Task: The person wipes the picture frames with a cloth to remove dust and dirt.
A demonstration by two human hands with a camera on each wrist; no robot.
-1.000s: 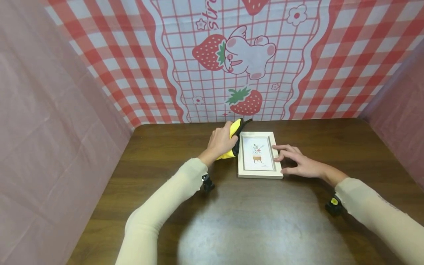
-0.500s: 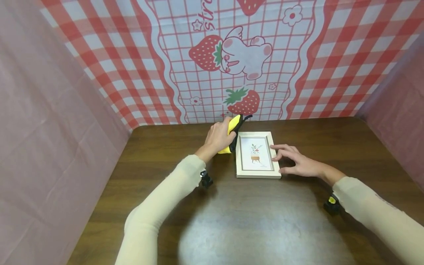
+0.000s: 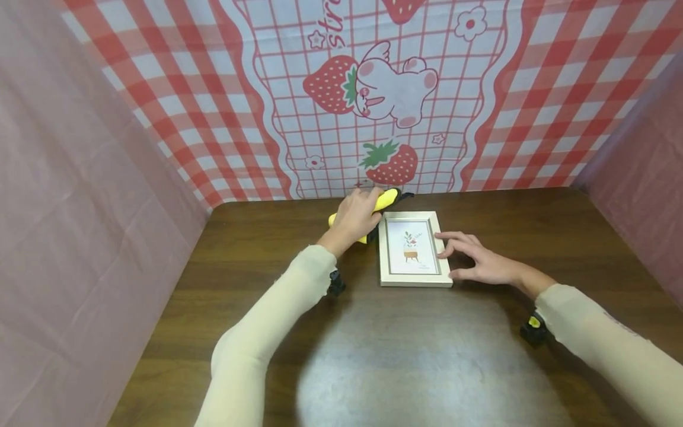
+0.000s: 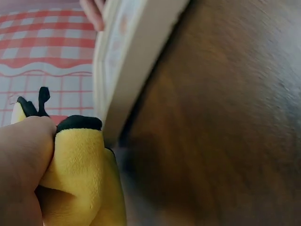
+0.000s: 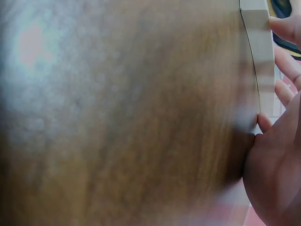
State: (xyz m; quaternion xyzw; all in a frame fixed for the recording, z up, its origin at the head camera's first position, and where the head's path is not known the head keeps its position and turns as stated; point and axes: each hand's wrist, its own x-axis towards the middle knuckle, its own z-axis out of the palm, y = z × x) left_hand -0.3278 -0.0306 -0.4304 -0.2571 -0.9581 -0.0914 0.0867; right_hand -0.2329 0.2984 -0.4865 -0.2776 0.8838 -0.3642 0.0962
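Observation:
My left hand grips a yellow plush cleaning cloth with black edging, at the upper left corner of a picture frame. In the left wrist view the bunched cloth bulges out of the hand, and a black loop sticks up from it. The frame lies flat, cream-coloured, around a print of a potted plant. My right hand rests against the frame's right edge, fingertips and thumb touching it. In the right wrist view the fingers lie along the frame's side.
A dark wooden table lies under everything, with a bright glare in its front middle. Close behind its back edge hangs a red and white strawberry cloth. Pink curtains flank both sides.
The cleaning cloth has turned in my left hand's grip, from nearly upright along the frame's left edge to slanting across its upper left corner. My right hand stays at the frame's right edge.

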